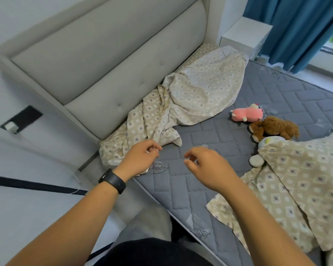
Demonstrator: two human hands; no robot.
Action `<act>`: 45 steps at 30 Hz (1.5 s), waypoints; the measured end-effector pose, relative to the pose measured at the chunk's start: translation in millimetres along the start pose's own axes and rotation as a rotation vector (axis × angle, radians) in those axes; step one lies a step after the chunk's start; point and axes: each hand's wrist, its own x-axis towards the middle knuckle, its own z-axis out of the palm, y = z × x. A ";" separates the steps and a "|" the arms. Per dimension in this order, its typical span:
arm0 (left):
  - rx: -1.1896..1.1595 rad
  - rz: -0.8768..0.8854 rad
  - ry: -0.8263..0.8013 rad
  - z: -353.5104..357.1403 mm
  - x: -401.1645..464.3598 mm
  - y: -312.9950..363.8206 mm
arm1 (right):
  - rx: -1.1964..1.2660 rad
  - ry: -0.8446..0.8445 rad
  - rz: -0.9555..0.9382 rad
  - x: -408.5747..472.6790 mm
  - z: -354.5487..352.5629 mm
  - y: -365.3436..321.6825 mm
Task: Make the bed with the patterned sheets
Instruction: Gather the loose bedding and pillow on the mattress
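- A person stands at the head corner of a bed, both bare forearms reaching out over a blue-grey quilted mattress [210, 181].
- The left hand [140, 160], with a black watch [113, 180] on its wrist, hangs over the mattress corner, its fingers loosely curled beside the crumpled edge of a patterned sheet [190, 96]; whether it pinches the cloth cannot be told.
- The right hand [206, 166] hovers above bare mattress, fingers relaxed and part-curled, holding nothing.
- That beige, diamond-print sheet lies bunched along the grey padded headboard [104, 60].
- A second patterned sheet piece [296, 185] lies spread at the right.
- A pink plush toy [247, 113] and a brown plush toy [275, 127] lie between the two; a third toy [258, 158] peeks from under the right-hand cloth.
- Blue curtains [296, 25] hang at the far right, beside a white nightstand [244, 35].
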 end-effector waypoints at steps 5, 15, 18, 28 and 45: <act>0.026 -0.150 -0.026 -44.5 20.0 -56.8 | 0.028 0.007 -0.021 21.6 17.2 -25.2; -0.322 -0.575 0.049 -92.4 199.9 -186.3 | -0.024 -0.048 0.091 154.4 81.0 -63.9; -0.242 -0.566 -0.054 -103.3 256.1 -225.6 | -0.053 -0.122 0.099 206.8 105.4 -80.3; -0.088 -0.567 -0.253 -82.1 365.1 -286.1 | -0.083 -0.240 0.167 299.3 148.5 -92.1; -0.914 -0.437 -0.714 0.9 229.0 -99.0 | 0.737 0.243 0.761 226.8 122.7 -24.1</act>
